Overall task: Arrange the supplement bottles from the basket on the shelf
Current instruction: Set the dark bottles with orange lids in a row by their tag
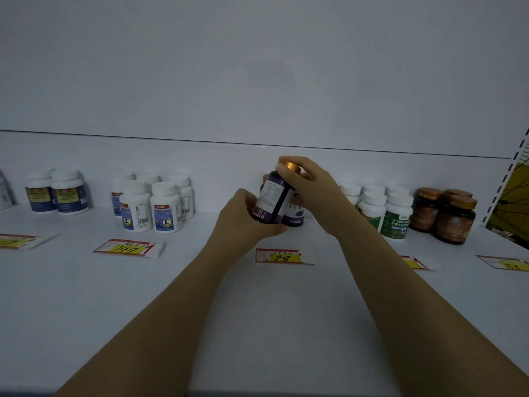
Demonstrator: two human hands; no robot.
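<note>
A dark purple supplement bottle (273, 197) with a copper cap tilts above the white shelf (257, 310), near its middle back. My left hand (243, 217) cups the bottle's base from the left. My right hand (310, 186) grips its cap from the right. Right behind it stands another purple bottle (294, 214), partly hidden by the held one. The basket is out of view.
White-capped bottles stand in groups at the left (57, 193), centre left (154, 203) and right (383, 212). Brown bottles (446, 214) stand at the far right beside the shelf upright (512, 173). Price tags, one reading 78 (282, 256), lie along the shelf.
</note>
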